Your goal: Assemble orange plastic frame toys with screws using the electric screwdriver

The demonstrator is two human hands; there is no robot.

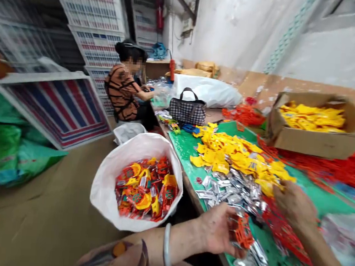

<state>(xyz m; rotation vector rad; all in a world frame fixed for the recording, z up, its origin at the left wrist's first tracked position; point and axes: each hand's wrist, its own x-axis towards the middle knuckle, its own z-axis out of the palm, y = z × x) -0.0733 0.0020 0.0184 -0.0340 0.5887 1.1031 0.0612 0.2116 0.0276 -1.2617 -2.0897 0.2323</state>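
Note:
My left hand (219, 230) is closed around a red plastic piece (243, 233) near the front edge of the green table (182, 143), over some silver foil packets (234, 190). My right hand (293, 205) rests on the table by the pile of yellow plastic parts (240, 156), fingers curled toward the yellow and silver pieces; what they hold is blurred. Red lattice pieces (283, 235) lie between my hands. A pale bangle (167, 247) is on my left wrist.
A white sack (106, 184) of assembled red-and-yellow items stands on the floor left of the table. A cardboard box (312, 141) of yellow parts sits at the back right. A checked handbag (188, 110) and another seated person (125, 88) are farther along the table.

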